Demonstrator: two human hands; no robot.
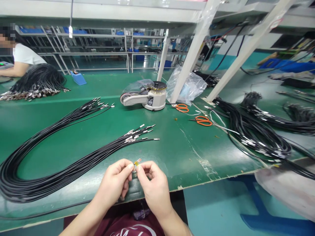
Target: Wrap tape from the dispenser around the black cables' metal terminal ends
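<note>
Close together at the table's front edge, both hands are closed in a pinch. My left hand (117, 178) holds the end of a black cable, most of which its fingers hide; a length of black cable (61, 207) runs out to the left beneath that forearm. Between finger and thumb, my right hand (154, 183) grips a small piece of yellow tape (136, 163) at the cable's end. A thin, pale tip with some orange sticks up past the tape. To the left lies a U-shaped bundle of black cables (31, 183) with silvery ends.
Ahead stands a grey tape dispenser (156, 100). Two pairs of orange-handled scissors (203, 121) lie right of it, near white posts (190, 55) and a clear plastic bag (190, 87). More black cables (258, 131) lie at right. A person (27, 54) sits at far left.
</note>
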